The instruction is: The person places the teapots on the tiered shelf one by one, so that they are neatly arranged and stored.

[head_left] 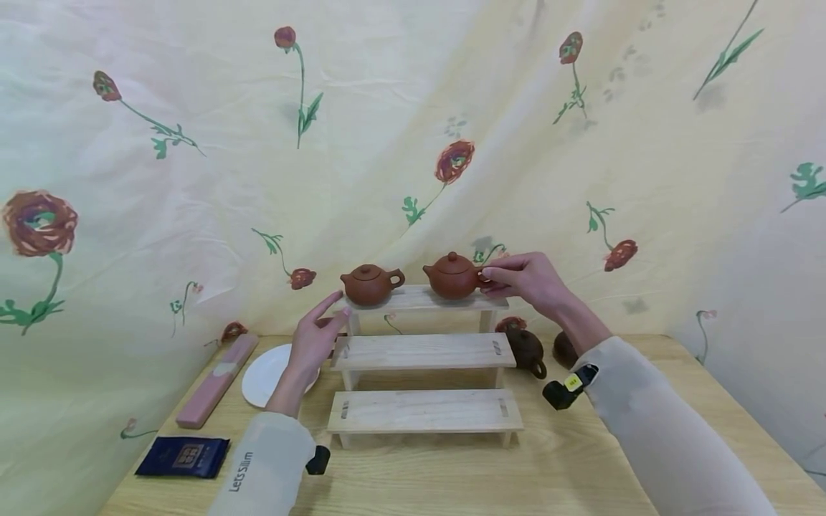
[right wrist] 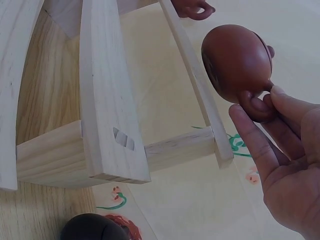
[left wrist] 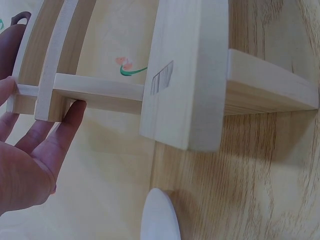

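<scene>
My right hand (head_left: 525, 279) pinches the handle of a reddish-brown clay teapot (head_left: 452, 276) between thumb and fingers. That teapot is upright at the right part of the top board of a three-tier wooden stand (head_left: 422, 351), its spout facing left. On the same board, to the left, sits a second clay teapot (head_left: 366, 285), flatter and with its lid on. The left hand (head_left: 315, 340) is at the left end of the top board, thumb and fingers gripping the stand's end. In the left wrist view its fingertips (left wrist: 75, 111) meet the wood beside the upright.
A dark teapot (head_left: 525, 351) and another dark rounded piece (head_left: 564, 351) stand behind the stand's right side. To the left lie a white plate (head_left: 261, 376), a long pink box (head_left: 216, 383) and a dark blue packet (head_left: 183, 457). A flowered cloth (head_left: 387, 143) hangs behind the table.
</scene>
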Motion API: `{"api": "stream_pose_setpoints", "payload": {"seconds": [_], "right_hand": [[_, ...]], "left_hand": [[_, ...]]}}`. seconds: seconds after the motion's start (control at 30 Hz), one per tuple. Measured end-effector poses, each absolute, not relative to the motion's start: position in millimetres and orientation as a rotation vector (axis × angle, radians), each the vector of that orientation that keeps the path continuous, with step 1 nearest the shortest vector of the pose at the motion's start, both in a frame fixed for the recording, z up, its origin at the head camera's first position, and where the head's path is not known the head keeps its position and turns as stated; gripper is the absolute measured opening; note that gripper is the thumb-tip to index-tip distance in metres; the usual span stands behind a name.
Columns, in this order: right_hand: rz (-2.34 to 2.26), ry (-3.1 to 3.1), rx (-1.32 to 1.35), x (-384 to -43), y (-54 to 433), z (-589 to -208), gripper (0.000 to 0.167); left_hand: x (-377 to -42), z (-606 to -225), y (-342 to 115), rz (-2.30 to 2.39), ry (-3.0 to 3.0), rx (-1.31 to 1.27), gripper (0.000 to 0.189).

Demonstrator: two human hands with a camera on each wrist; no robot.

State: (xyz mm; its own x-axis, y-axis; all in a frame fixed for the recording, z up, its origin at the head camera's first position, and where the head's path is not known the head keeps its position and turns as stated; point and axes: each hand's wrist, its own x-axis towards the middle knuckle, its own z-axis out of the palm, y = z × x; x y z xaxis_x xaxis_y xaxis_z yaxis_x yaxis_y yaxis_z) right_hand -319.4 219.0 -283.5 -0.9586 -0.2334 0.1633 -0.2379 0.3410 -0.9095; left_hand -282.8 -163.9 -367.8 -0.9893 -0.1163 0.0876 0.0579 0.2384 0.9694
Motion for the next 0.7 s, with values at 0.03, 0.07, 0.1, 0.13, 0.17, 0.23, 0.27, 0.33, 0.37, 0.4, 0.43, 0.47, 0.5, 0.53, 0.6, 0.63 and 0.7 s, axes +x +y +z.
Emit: {"api": "stream_pose_setpoints", "payload": {"seconds": [0.03, 0.07, 0.1, 0.13, 0.17, 0.23, 0.27, 0.33, 0.37, 0.4, 0.43, 0.47, 0.5, 0.53, 0.6, 0.63, 0.7], "right_hand": [[1.744, -2.572, 0.449, -320.1, 218.6, -283.4, 0.035], [1.746, -2.574, 0.442, -320.7, 218.2, -283.2, 0.035], [1.747, -2.576, 0.44, -321.2, 217.7, -283.2, 0.035], [1.749, -2.577, 0.44, -321.8, 217.1, -283.5, 0.035], [1.748, -2.581, 0.438, -322.5, 216.7, -283.9, 0.035], [1.753, -2.583, 0.435, -324.3, 215.9, -285.2, 0.035], [1.754, -2.584, 0.437, -325.1, 215.3, -285.7, 0.035], [1.752, -2.589, 0.437, -326.5, 214.6, -286.7, 0.034], [1.749, -2.594, 0.436, -327.2, 214.6, -287.2, 0.034], [1.751, -2.596, 0.435, -327.8, 214.7, -287.7, 0.034], [1.755, -2.598, 0.436, -328.2, 215.0, -287.9, 0.034], [1.756, -2.601, 0.434, -328.6, 215.3, -288.2, 0.034], [1.758, -2.603, 0.432, -328.8, 215.8, -288.4, 0.034], [1.76, -2.604, 0.429, -328.9, 216.3, -288.4, 0.034], [1.753, -2.61, 0.43, -328.7, 217.3, -288.0, 0.034], [1.747, -2.612, 0.43, -328.6, 217.7, -287.5, 0.034], [1.73, -2.62, 0.43, -328.7, 218.2, -286.6, 0.033]], "left_hand": [[-282.7, -367.8, -163.8, -1.857, -2.358, 0.057, 0.053], [-282.6, -367.8, -163.8, -1.862, -2.357, 0.056, 0.054], [-282.6, -367.8, -163.8, -1.866, -2.355, 0.056, 0.054], [-282.7, -367.8, -163.9, -1.868, -2.354, 0.056, 0.055], [-282.9, -367.9, -164.0, -1.872, -2.352, 0.057, 0.055], [-283.1, -368.3, -164.3, -1.876, -2.352, 0.059, 0.055], [-283.1, -368.2, -164.4, -1.876, -2.353, 0.059, 0.055], [-283.1, -368.4, -164.6, -1.874, -2.356, 0.065, 0.055], [-283.1, -368.5, -164.6, -1.872, -2.359, 0.068, 0.055], [-283.1, -368.6, -164.6, -1.868, -2.362, 0.07, 0.055], [-283.1, -368.6, -164.6, -1.865, -2.363, 0.071, 0.054], [-283.2, -368.6, -164.5, -1.863, -2.365, 0.071, 0.054], [-283.3, -368.6, -164.5, -1.864, -2.364, 0.071, 0.054], [-283.3, -368.5, -164.5, -1.865, -2.364, 0.069, 0.055], [-283.4, -368.2, -164.4, -1.867, -2.364, 0.066, 0.055], [-283.4, -368.0, -164.4, -1.868, -2.364, 0.064, 0.055], [-283.6, -367.7, -164.5, -1.866, -2.365, 0.062, 0.055]]}}
